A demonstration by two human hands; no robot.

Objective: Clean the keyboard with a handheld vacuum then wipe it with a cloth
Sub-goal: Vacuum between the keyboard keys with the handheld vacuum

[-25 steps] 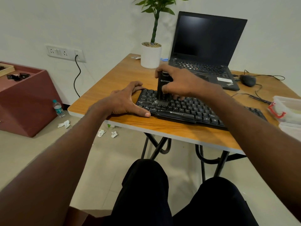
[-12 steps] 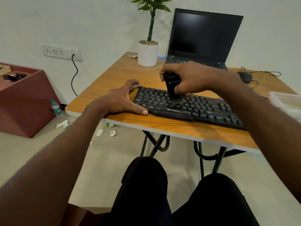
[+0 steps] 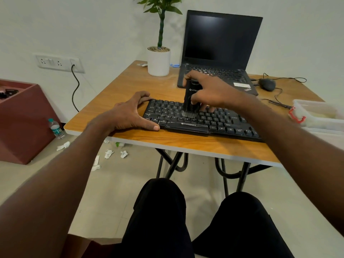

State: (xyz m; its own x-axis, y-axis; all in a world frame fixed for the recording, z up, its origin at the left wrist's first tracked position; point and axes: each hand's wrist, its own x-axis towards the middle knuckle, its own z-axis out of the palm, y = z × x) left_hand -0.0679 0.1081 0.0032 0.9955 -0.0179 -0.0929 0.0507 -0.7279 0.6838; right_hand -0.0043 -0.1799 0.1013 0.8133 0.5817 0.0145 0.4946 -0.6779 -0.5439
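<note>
right hand (image 3: 214, 92): fingers curled round upright black handheld vacuum (image 3: 190, 98), brush on black plastic keyboard (image 3: 219, 123) | left hand (image 3: 130, 114): fingers spread, holding nothing, bracing keyboard's left end

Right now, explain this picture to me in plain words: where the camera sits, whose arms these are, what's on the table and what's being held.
There is no machine here. The camera is worn on a person's head and looks forward and down, so the two arms reaching in from the bottom are that person's own, and the dark shapes below are their knees.

The left hand rests flat at the left end of a black keyboard, steadying it. The right hand grips a small black handheld vacuum, held upright with its brush tip on the keys.

The wooden table also carries an open laptop with a dark screen, a potted plant, a mouse with its cable, and a clear plastic box at the right edge. Crumpled paper scraps and a water bottle lie on the floor.
</note>
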